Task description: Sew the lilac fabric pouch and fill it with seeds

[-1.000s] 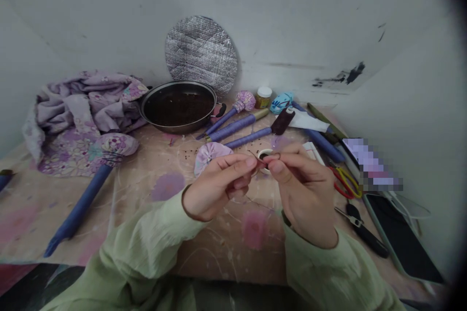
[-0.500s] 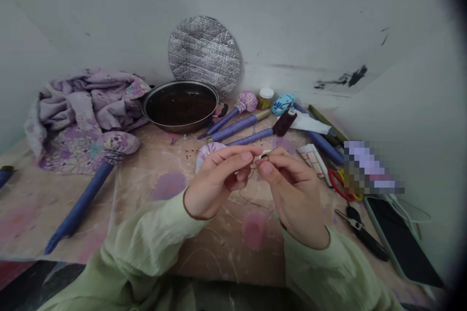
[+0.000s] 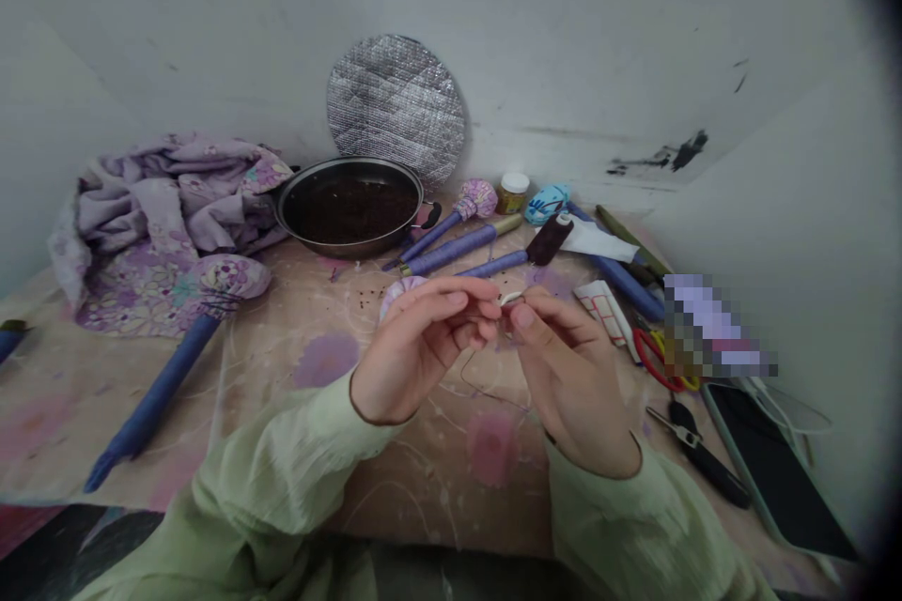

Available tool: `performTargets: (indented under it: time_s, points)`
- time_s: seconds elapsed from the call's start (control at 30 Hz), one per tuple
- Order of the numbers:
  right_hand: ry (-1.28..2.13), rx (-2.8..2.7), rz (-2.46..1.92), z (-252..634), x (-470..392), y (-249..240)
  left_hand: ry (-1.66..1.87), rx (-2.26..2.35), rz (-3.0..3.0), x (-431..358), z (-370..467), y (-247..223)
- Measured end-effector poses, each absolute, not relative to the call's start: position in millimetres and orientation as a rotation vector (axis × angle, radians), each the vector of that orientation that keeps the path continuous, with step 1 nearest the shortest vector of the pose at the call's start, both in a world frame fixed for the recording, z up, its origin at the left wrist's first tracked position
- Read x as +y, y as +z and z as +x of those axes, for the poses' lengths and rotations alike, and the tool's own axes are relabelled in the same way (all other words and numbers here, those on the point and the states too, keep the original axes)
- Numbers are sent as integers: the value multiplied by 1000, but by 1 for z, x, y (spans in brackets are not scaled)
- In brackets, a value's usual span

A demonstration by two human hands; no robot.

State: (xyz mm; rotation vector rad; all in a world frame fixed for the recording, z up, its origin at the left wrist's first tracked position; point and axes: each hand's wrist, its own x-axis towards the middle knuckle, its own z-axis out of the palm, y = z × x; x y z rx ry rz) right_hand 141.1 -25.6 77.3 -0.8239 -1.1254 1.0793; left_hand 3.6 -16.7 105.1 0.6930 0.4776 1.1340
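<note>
My right hand (image 3: 574, 376) is closed in a pinch on a small white ring-like piece (image 3: 510, 298) with a dark part by it, too small to make out fully. A thin dark thread (image 3: 486, 389) hangs below in a loose loop between the hands. Facing it, my left hand (image 3: 415, 347) has its thumb and fingers apart, with the fingertips right beside the white piece; whether they touch it I cannot tell. Behind the left fingers a pale purple cloth bundle (image 3: 396, 289) partly shows. Farther back lies a spool of dark thread (image 3: 551, 240).
At the back stands a black pan (image 3: 345, 249) holding dark stuff, with a round silver mat (image 3: 396, 103) behind. Purple cloth (image 3: 133, 291) and a blue-wrapped stick (image 3: 159, 394) lie left. Rightward are red-handled scissors (image 3: 652, 362), a black-handled tool (image 3: 711, 465) and a phone (image 3: 775, 470).
My left thumb and fingers have spread apart and drawn slightly away from the right hand. The white piece has turned in the right fingers, and the thread loop has shifted a little.
</note>
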Motion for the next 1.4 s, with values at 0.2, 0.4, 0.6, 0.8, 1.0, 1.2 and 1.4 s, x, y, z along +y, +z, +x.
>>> performTargets:
  time_s: [0.2,0.4,0.6,0.8,1.0,1.2,1.4]
  points:
    - [1167,-982,-825,138,-26,78,1239,456,833,-19,2,105]
    - [1168,-1293,-977,155,-17,76,1313,429,963,-21,2,102]
    - [731,-1468,-924,166,-17,91,1359,535,1108,-21,2,97]
    - [227,-1841,-845,161,-25,101,1286,500,1086,-22,-1,96]
    - [226,-1785,-877,158,-26,96,1261,629,1199,-25,1,97]
    - [743,-1512,-818,158,-26,95,1213,775,1434,-23,2,99]
    - [1028,-1321,-717,158,-21,87,1170,856,1607,-21,1,102]
